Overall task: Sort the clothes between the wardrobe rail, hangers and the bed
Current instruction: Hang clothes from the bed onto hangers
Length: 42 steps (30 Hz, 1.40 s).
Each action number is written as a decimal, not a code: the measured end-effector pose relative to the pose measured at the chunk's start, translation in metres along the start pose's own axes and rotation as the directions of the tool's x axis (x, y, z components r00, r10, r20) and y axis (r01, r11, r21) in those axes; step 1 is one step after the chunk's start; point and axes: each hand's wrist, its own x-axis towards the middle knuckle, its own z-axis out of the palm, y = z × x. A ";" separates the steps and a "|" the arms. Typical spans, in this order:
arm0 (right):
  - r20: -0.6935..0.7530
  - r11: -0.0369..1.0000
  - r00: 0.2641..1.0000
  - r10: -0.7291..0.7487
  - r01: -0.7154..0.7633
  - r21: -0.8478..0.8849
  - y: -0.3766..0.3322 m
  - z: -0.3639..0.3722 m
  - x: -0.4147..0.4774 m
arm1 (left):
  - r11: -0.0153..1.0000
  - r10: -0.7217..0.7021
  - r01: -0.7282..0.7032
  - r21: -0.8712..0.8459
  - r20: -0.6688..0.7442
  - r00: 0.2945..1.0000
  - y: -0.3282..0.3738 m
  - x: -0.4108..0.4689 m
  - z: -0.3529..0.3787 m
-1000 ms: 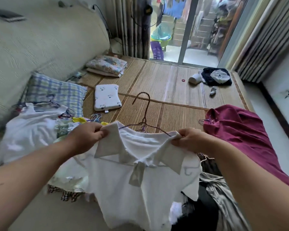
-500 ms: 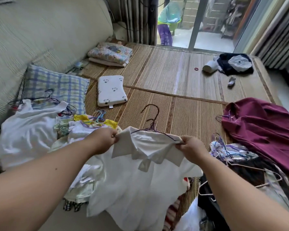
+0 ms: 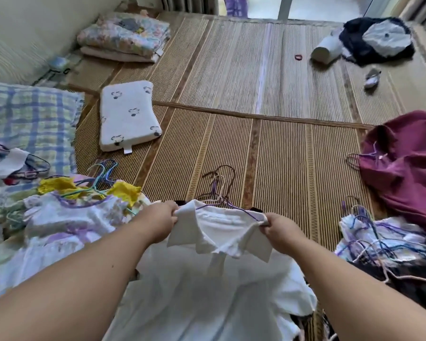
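Observation:
A white collared shirt (image 3: 207, 286) hangs in front of me over the bed's woven mat (image 3: 280, 148). My left hand (image 3: 161, 219) pinches its left shoulder and my right hand (image 3: 278, 230) pinches its right shoulder. A thin wire hanger (image 3: 221, 190) sticks up out of the collar, its hook lying toward the mat. A pile of white, yellow and lilac clothes on hangers (image 3: 67, 207) lies at my left. At my right are a heap of clothes with tangled hangers (image 3: 389, 244) and a maroon garment (image 3: 408, 173).
A small white pillow (image 3: 129, 114), a checked pillow (image 3: 32, 119) and folded floral bedding (image 3: 126, 38) lie at the left. Far right on the mat sit dark clothes (image 3: 376, 40), a white roll (image 3: 326, 51) and a small hair tie (image 3: 298, 57).
The view has tipped down and come closer to the bed. Both hands have kept their grip on the shirt's shoulders and lowered it toward the mat.

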 end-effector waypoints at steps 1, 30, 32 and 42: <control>0.006 1.000 1.000 0.004 -0.004 -0.005 0.003 0.006 0.010 | 1.000 0.010 -0.010 -0.018 0.015 1.000 -0.002 0.010 0.009; -0.378 0.933 0.886 -0.268 0.140 -0.332 0.122 -0.019 -0.340 | 0.856 0.512 -0.504 0.116 -0.057 0.857 0.187 -0.302 0.074; -0.367 0.947 0.909 -0.201 0.083 -0.312 0.151 -0.024 -0.362 | 0.829 0.553 -0.547 0.117 -0.032 0.832 0.210 -0.318 0.086; -0.315 0.965 0.946 0.076 -0.150 -0.215 0.321 -0.102 -0.362 | 0.837 0.527 -0.530 0.136 0.057 0.848 0.334 -0.308 0.149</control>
